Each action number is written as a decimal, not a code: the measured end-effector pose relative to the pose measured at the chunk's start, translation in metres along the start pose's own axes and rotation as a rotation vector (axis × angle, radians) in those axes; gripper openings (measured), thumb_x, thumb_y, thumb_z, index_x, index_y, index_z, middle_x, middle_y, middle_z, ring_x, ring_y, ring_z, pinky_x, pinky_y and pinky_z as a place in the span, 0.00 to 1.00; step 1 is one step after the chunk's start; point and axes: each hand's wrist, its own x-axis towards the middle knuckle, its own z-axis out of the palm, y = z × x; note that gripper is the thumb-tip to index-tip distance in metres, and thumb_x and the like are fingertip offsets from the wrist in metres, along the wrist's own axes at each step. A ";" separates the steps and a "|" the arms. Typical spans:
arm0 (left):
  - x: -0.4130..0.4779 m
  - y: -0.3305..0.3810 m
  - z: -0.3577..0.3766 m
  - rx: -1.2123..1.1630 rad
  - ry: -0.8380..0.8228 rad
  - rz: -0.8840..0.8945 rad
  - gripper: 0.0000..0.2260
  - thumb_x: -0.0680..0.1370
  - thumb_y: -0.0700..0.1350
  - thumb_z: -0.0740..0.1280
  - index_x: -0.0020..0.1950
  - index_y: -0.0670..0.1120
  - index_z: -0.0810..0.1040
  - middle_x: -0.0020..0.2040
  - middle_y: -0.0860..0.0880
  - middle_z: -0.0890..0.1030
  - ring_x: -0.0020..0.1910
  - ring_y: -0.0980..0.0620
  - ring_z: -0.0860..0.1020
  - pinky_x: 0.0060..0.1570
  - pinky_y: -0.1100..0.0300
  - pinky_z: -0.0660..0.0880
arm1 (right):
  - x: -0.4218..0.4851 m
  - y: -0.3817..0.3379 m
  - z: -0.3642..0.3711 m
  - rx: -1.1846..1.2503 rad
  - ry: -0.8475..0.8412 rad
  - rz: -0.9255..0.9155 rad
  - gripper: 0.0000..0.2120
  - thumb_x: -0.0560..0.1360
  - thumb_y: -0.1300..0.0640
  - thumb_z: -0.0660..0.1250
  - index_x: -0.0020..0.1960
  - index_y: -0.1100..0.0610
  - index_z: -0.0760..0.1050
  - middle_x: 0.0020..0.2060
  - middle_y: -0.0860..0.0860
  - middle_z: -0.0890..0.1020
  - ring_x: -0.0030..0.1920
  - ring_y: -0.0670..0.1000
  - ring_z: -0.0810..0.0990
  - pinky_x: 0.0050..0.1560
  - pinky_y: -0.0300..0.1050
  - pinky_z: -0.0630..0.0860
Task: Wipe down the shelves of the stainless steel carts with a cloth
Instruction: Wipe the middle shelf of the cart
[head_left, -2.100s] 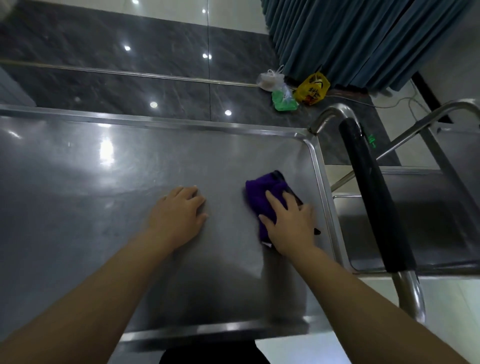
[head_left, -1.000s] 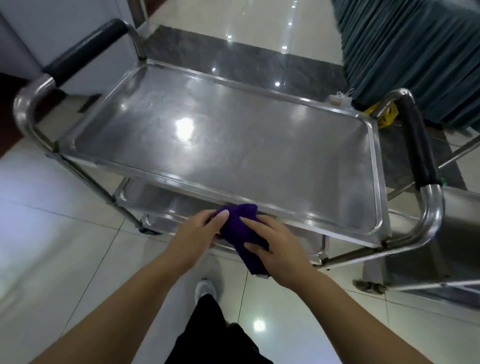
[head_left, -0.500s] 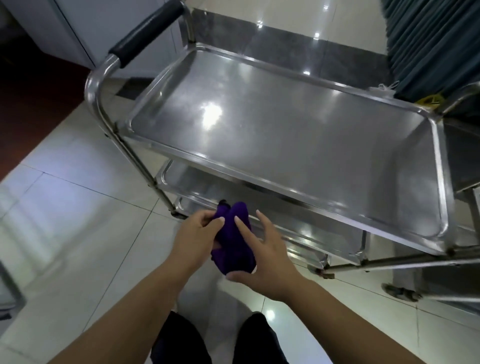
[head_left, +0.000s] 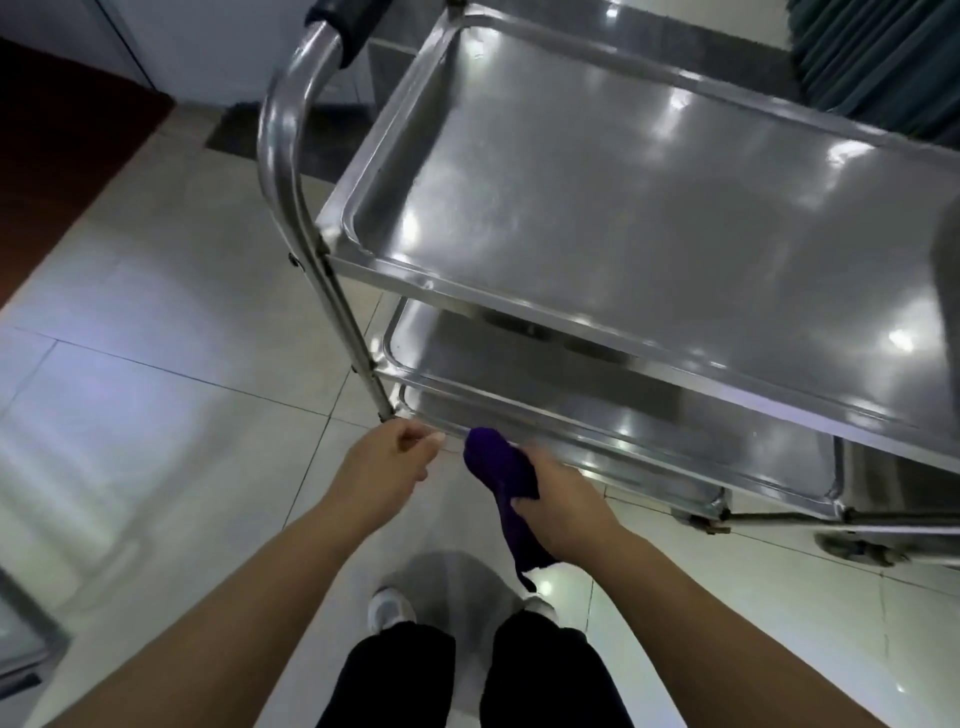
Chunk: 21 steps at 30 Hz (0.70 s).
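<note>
R hand (head_left: 563, 501) clenched on cloth (head_left: 497, 466), L hand (head_left: 387, 460) loosely curled, empty. Betw shelves; next: cloth onto lower shelf (head_left: 613, 415) just beyond grip.

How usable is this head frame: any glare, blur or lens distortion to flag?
Head view: ceiling lights throw bright glare patches across the top shelf and the floor tiles; the wide lens bows the cart's handle post; left hand and floor are softly motion-blurred; the purple cloth in the right hand reads clearly; the lower shelf lies in shadow.
</note>
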 end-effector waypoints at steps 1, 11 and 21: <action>0.009 -0.011 -0.006 0.074 0.002 0.019 0.06 0.76 0.54 0.65 0.48 0.53 0.76 0.45 0.54 0.81 0.42 0.55 0.80 0.40 0.61 0.73 | 0.008 0.002 0.004 0.001 -0.019 0.029 0.22 0.75 0.57 0.63 0.67 0.47 0.65 0.52 0.50 0.80 0.47 0.52 0.77 0.41 0.44 0.71; 0.110 -0.087 -0.006 0.409 0.169 0.354 0.08 0.76 0.48 0.65 0.54 0.50 0.77 0.49 0.53 0.80 0.48 0.53 0.79 0.48 0.59 0.73 | 0.109 0.046 0.041 0.081 0.206 0.023 0.21 0.77 0.53 0.64 0.68 0.46 0.66 0.51 0.45 0.76 0.46 0.46 0.73 0.44 0.41 0.68; 0.214 -0.129 0.028 0.794 0.468 0.946 0.14 0.63 0.37 0.78 0.47 0.39 0.83 0.45 0.42 0.83 0.45 0.44 0.82 0.43 0.53 0.79 | 0.212 0.076 0.036 -0.395 0.588 -0.196 0.33 0.76 0.57 0.62 0.77 0.49 0.51 0.74 0.54 0.59 0.66 0.59 0.68 0.62 0.54 0.70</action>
